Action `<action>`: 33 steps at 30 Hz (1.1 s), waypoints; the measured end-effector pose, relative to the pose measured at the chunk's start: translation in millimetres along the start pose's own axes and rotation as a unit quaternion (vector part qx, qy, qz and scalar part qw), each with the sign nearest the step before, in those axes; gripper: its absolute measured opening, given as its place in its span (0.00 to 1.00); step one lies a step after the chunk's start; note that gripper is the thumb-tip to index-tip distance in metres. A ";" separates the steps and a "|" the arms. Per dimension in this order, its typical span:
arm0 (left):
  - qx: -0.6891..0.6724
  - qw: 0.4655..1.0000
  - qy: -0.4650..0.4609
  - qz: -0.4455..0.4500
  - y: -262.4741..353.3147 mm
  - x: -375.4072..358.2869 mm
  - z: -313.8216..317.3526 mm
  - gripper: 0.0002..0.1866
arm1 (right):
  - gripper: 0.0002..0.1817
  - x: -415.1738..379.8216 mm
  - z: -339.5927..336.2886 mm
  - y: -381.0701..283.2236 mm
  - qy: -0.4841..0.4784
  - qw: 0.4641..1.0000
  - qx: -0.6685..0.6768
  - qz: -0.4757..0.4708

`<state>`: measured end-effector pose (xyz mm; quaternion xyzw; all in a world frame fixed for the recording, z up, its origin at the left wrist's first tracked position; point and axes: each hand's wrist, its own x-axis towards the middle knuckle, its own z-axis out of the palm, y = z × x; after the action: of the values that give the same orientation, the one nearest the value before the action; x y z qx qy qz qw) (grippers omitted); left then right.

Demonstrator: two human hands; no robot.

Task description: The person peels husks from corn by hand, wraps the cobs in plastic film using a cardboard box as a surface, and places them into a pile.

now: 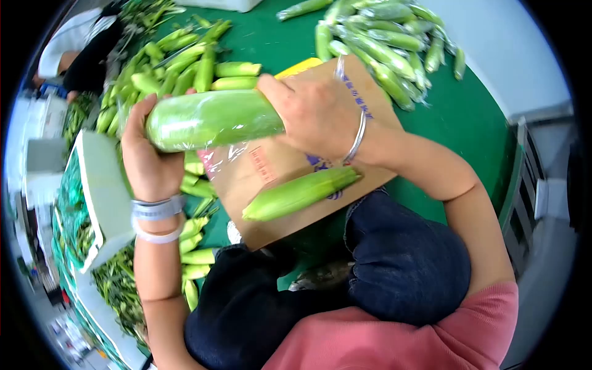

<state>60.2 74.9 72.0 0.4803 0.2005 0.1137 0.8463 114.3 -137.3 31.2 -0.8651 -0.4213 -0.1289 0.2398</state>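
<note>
An ear of corn (213, 117) in its green husk, with shiny clear plastic film around it, is held level between my two hands. At its rounded left end, my left hand (151, 160) grips it with the thumb on the near side. My right hand (314, 114) closes round the other end, hiding that tip. Below them, a brown cardboard sheet (243, 179) with blue and red print lies above my knees. A second green ear (299, 194) rests on it at a slant, apart from both hands.
Film-wrapped ears (382, 49) are heaped on the green floor (472, 108) at the upper right. Loose ears (182, 65) pile up at the upper left. A pale foam box (98, 185) stands by my left forearm. Another person (80, 46) sits at the far left.
</note>
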 end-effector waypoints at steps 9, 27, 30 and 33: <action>0.202 0.907 -0.213 -0.302 -106.8 -25.5 -21.4 0.28 | 0.17 -41.2 -10.2 140.6 0.120 0.955 -0.230 0.148; 0.479 0.764 -0.252 0.352 -95.9 -84.9 -28.9 0.42 | 0.14 -66.6 -46.5 22.2 -0.054 0.877 0.449 0.163; 0.478 0.762 -0.239 0.366 -94.8 -87.0 -29.5 0.41 | 0.18 -61.7 -64.7 -5.8 -0.152 0.834 0.518 0.114; 0.478 0.794 -0.216 0.307 -90.9 -87.8 -39.5 0.40 | 0.21 -53.4 -61.8 -11.1 -0.188 0.791 0.561 0.155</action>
<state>-36.0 24.7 -4.0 0.8718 -0.1168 0.1503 0.4513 71.5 -199.4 64.6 -0.6395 -0.3168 0.3339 0.6158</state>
